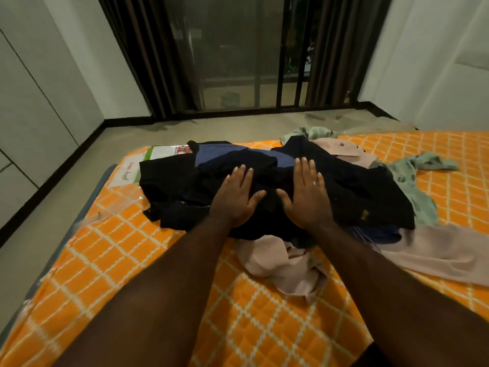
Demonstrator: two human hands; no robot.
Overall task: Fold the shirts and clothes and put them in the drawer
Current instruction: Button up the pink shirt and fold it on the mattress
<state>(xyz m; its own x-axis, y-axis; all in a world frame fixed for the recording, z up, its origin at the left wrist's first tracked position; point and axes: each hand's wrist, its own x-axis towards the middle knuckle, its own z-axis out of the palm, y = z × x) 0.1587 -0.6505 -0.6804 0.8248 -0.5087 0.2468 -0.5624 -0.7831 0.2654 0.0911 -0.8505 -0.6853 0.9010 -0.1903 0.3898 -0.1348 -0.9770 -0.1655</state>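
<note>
Orange quilted mattress with white lattice pattern [148, 274] on the floor, plastic-wrapped paper label [164, 152] at its far left corner. Left hand [235, 197] flat, palm down, fingers [239, 174] straight and spread, pressing on the pile of dark navy and black clothes [169, 178] mid-mattress, grasping nothing. Right hand [307, 194] beside it, same flat pose, fingers released and extended, silver ring [315, 183] on one finger. Both forearms stretched forward. Crumpled pale pink garment [285, 266] under the pile's near edge, mint green patterned garment [420, 165] at right.
</note>
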